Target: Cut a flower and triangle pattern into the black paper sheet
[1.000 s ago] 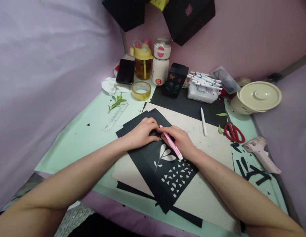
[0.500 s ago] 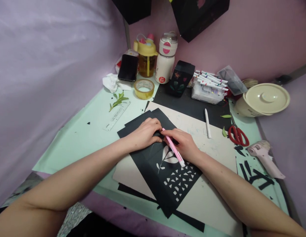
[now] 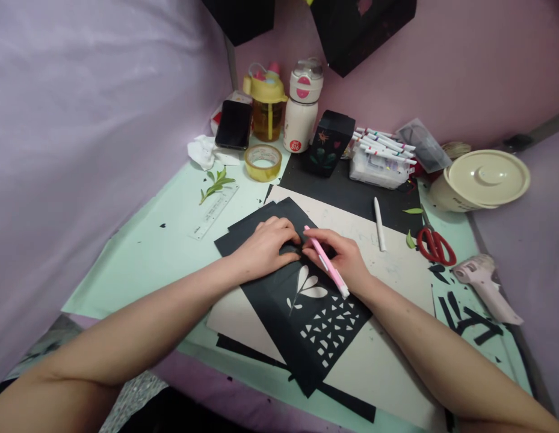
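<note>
A sheet of black paper (image 3: 270, 300) with cut-out leaf shapes and many small triangular openings lies slanted on a pale board. My left hand (image 3: 271, 243) rests on its upper part, fingers bent and thumb tip near the index finger, holding the paper down. In my right hand (image 3: 340, 255) is a slim pink craft knife (image 3: 327, 261), gripped like a pen with its white end toward me. The fingers of both hands almost meet over the paper. What lies right under the fingertips, and the knife's working tip, is hidden.
Around the board (image 3: 396, 361) lie a white pen (image 3: 379, 225), red-handled scissors (image 3: 435, 246), a pink glue gun (image 3: 489, 285) and black paper scraps (image 3: 469, 322). Behind are a tape roll (image 3: 263, 163), bottles (image 3: 301, 117), markers (image 3: 382, 147) and a lidded cream bowl (image 3: 484, 180). A clear ruler (image 3: 215, 211) lies left.
My right hand has shifted slightly right, away from my left hand, and the pink craft knife moved with it. My left hand has edged slightly right, still on the black paper.
</note>
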A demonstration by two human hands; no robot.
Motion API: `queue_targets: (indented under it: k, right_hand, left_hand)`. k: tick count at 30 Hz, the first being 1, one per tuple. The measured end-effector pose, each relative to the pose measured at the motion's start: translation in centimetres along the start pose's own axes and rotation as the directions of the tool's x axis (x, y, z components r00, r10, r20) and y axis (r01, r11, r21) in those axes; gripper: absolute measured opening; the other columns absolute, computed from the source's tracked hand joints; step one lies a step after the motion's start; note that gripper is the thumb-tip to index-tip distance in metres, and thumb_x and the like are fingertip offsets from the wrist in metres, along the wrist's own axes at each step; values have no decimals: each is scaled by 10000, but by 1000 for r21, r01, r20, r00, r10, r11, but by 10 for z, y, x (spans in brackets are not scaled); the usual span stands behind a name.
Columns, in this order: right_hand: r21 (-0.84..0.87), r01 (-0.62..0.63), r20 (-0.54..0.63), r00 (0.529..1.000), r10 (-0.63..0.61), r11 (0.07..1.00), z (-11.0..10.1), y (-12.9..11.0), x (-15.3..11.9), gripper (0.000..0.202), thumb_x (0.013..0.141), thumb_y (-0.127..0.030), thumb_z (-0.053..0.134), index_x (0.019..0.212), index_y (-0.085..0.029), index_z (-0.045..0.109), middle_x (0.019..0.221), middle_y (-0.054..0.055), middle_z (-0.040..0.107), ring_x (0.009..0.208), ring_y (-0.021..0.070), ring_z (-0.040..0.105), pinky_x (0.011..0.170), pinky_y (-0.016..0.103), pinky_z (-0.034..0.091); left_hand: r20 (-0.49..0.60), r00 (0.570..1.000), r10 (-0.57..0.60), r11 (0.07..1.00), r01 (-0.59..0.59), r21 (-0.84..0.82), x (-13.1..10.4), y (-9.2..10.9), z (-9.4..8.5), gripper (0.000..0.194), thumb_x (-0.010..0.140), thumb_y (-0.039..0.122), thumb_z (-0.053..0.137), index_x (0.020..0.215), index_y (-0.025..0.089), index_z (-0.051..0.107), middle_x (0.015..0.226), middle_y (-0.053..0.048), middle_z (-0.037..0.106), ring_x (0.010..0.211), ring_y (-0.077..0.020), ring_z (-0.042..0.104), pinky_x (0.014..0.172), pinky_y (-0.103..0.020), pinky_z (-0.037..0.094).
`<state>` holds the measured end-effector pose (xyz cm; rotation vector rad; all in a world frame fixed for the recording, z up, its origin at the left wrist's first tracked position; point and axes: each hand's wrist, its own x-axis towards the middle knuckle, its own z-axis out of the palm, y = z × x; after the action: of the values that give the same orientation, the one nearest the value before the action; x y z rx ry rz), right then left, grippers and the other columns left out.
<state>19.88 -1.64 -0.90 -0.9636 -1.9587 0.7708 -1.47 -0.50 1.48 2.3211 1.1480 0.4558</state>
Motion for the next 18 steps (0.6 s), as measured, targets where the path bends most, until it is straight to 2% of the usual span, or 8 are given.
queue_targets:
  k: [3,6,8,10,14,18]
  right_hand:
    - [67,-73,-63,995,77,995,-3,0,-1,266,920,-316,645,1173,-236,660,1015,53,735,836,176,698,767,313,566]
    - [89,-93,-25,995,95,992,-8,0,-1,245,965,-321,556,1160,-243,684,1053,52,728,908,190,689,836,344,553]
    - [77,-99,8,995,99,992,-11,0,0,245,974,-312,515,1114,-245,706,1047,49,726,922,197,679,835,351,544]
    - [67,-130,20,991,129,989,-12,-1,0,244,965,-283,500,1091,-240,704,999,42,726,859,186,666,774,334,535]
    - [130,-199,-15,979,203,971,-13,-1,0,184,889,-235,569,1060,-214,633,724,-23,634,587,122,538,567,254,441]
    - [120,-202,-1,979,204,972,-18,-5,-3,89,816,-196,620,905,-204,624,696,-30,591,579,111,505,546,233,407]
  left_hand:
    - [-26,999,42,997,-41,59,-2,4,2,122,899,284,654,992,205,645,1028,-44,588,1000,-231,526,898,-398,415]
    - [-15,992,122,986,-120,114,-2,5,4,117,939,285,587,966,192,653,979,-54,588,936,-213,521,837,-348,437]
    - [-1,991,133,984,-132,121,-1,4,5,153,962,265,526,933,184,652,934,-57,590,893,-206,517,800,-331,442]
    - [-1,992,124,985,-123,118,0,3,6,174,964,239,492,899,180,642,890,-51,592,860,-200,516,798,-333,440]
    - [-30,995,90,992,-87,89,0,1,7,117,921,212,523,849,179,608,825,-30,585,815,-188,518,764,-320,439]
    - [-51,997,61,997,-59,54,1,0,6,78,887,186,534,834,181,592,818,-23,582,807,-181,527,750,-312,440]
